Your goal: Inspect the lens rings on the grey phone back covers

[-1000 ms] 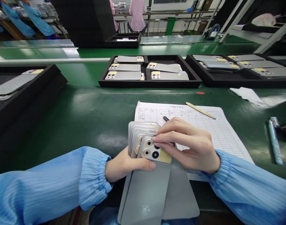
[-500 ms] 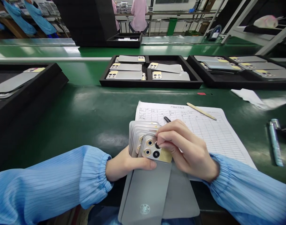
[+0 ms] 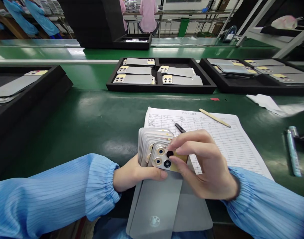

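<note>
My left hand (image 3: 139,172) is closed around a fanned stack of grey phone back covers, its thumb lying across the front one. That front phone back cover (image 3: 156,199) has a raised camera block with ringed lens openings, a yellow strip beside it and a round logo near its lower end. Behind it, more phone back covers (image 3: 143,142) show their upper edges. My right hand (image 3: 204,162) is at the camera block, thumb and index finger parted on either side of a dark lens opening. I see nothing held between those fingertips.
A printed form (image 3: 224,139) lies beneath a black pen (image 3: 179,128) and a flat wooden stick (image 3: 214,118). Black trays (image 3: 161,87) of phone covers stand behind, with another black tray (image 3: 59,79) at left. A light-blue pen (image 3: 293,152) lies right. People work in the background.
My right thumb and index finger have spread apart, and the hand has shifted slightly right and down. More of the lens area and pen shows. My left hand keeps its grip.
</note>
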`<action>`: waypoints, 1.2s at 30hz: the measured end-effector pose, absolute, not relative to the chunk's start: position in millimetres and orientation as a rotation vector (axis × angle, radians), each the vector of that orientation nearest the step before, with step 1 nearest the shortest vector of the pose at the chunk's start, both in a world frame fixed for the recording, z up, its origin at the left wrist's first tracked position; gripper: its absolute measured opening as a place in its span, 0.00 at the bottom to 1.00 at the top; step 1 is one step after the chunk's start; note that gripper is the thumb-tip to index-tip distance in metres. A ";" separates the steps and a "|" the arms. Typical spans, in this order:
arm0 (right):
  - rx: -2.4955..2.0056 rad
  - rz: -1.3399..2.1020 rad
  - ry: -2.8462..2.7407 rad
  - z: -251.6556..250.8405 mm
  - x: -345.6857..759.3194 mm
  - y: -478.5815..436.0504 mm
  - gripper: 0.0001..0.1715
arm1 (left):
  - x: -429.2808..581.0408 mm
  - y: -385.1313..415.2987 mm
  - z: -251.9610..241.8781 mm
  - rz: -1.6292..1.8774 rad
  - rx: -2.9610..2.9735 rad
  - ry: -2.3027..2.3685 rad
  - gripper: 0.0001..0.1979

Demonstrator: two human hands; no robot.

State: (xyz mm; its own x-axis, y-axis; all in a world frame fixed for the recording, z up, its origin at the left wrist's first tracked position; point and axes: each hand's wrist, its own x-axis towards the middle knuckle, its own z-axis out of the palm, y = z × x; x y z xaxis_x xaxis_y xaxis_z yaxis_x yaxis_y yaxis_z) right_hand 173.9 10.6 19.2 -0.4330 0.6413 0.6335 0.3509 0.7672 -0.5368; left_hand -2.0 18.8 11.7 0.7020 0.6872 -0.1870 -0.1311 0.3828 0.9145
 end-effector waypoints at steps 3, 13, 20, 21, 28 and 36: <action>-0.712 0.333 -2.105 18.3 174.5 11.0 0.25 | -2.9 19.4 10.3 0.567 1.082 0.617 0.25; -0.669 0.360 -2.208 19.2 175.4 13.5 0.26 | -3.3 20.9 8.6 0.564 1.136 0.580 0.28; -0.667 0.366 -2.196 20.9 175.9 14.5 0.25 | -2.7 20.6 8.0 0.579 1.119 0.543 0.28; -0.679 0.370 -2.193 21.4 175.9 14.6 0.25 | -2.5 20.7 8.1 0.579 1.118 0.546 0.28; -0.713 0.482 -2.171 21.6 176.4 14.0 0.26 | -2.3 21.7 8.8 0.561 1.100 0.556 0.26; -0.739 0.647 -2.056 20.0 174.7 14.2 0.24 | -3.7 21.9 7.2 0.574 1.079 0.582 0.13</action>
